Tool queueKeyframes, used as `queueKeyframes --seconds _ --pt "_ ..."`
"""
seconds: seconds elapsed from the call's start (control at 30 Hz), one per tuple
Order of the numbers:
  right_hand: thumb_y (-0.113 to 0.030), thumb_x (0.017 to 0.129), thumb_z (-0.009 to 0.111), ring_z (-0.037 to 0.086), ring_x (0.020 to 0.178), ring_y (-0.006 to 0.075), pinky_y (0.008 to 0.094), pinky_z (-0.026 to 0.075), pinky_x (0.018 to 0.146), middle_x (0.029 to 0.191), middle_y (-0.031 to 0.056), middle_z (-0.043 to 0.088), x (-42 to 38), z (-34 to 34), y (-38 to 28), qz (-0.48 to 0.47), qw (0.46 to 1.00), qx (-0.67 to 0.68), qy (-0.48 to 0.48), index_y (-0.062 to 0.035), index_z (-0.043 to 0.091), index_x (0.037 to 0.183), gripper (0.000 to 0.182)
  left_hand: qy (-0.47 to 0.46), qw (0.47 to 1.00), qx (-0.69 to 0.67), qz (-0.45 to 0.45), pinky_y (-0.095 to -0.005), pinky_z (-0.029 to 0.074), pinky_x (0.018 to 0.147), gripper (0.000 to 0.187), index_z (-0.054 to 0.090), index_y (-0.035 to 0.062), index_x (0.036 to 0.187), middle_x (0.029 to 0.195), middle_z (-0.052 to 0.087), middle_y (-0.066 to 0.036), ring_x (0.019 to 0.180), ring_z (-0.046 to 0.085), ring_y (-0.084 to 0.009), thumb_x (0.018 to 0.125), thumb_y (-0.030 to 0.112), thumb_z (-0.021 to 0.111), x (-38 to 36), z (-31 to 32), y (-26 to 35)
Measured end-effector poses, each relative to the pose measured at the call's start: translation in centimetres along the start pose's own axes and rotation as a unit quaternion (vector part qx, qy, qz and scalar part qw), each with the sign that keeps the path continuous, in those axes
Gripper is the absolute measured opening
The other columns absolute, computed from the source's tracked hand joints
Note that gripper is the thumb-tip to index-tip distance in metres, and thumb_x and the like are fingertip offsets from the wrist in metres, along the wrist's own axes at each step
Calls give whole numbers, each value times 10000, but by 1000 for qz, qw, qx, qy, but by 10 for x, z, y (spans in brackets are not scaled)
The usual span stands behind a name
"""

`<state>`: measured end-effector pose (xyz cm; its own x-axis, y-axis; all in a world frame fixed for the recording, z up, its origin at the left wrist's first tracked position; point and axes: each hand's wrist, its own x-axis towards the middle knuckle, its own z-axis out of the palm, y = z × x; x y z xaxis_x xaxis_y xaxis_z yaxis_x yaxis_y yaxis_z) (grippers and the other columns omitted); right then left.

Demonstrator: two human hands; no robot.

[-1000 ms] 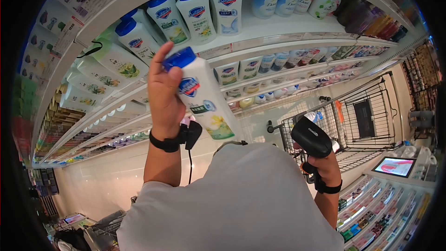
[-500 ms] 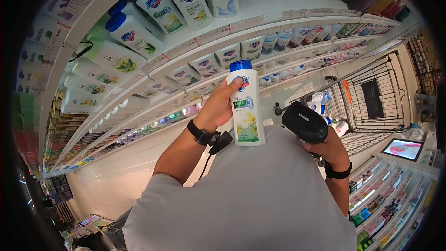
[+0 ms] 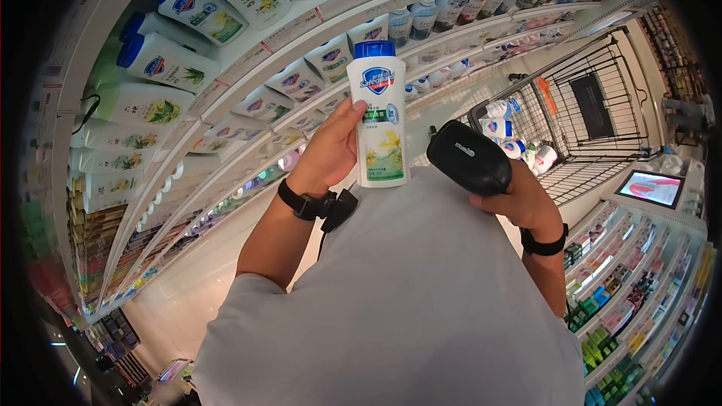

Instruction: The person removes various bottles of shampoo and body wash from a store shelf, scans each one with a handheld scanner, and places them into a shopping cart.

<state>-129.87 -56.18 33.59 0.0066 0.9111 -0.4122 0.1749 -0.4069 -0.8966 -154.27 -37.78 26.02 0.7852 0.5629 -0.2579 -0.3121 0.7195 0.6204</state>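
Observation:
My left hand (image 3: 331, 146) grips a white Safeguard body wash bottle (image 3: 381, 143) by its side, thumb across the front. The bottle stands upright before my chest, its blue cap (image 3: 374, 49) on top and its printed front facing me. In my right hand (image 3: 526, 199) is a black handheld barcode scanner (image 3: 470, 156) with a rounded head and pale lettering. My fingers wrap its lower end, partly hidden beneath the head. Bottle and scanner are apart.
Shelves (image 3: 293, 26) to the front and left carry rows of similar bottles. A wire shopping cart (image 3: 594, 116) stands front right with several blue-and-white bottles (image 3: 500, 128) in it. At right, a lit screen (image 3: 651, 188) tops another product shelf (image 3: 624, 286).
The bottle and scanner have shifted up and left in view. My left thumb moved from the bottle's logo down to mid-label, uncovering the logo. The shelves also shifted with the camera.

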Motion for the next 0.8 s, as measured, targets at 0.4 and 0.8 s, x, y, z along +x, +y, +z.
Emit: queueKeyframes --seconds 0.4,0.8 --pt "-189 730 795 646 895 217 326 495 842 993 109 698 1 4 -1 -16 997 -78 -7 -37 626 1207 528 62 998 19 -13 -407 498 1021 370 453 29 1338 1294 595 -130 1176 611 -228 1070 283 423 15 11 -10" --pt "-205 713 795 658 882 237 334 500 828 968 109 703 1 6 -1 -10 995 -97 0 -51 642 1178 513 43 999 -8 -5 -405 525 979 385 474 38 1337 1264 615 -124 1145 625 -222 1064 306 437 22 9 -11"
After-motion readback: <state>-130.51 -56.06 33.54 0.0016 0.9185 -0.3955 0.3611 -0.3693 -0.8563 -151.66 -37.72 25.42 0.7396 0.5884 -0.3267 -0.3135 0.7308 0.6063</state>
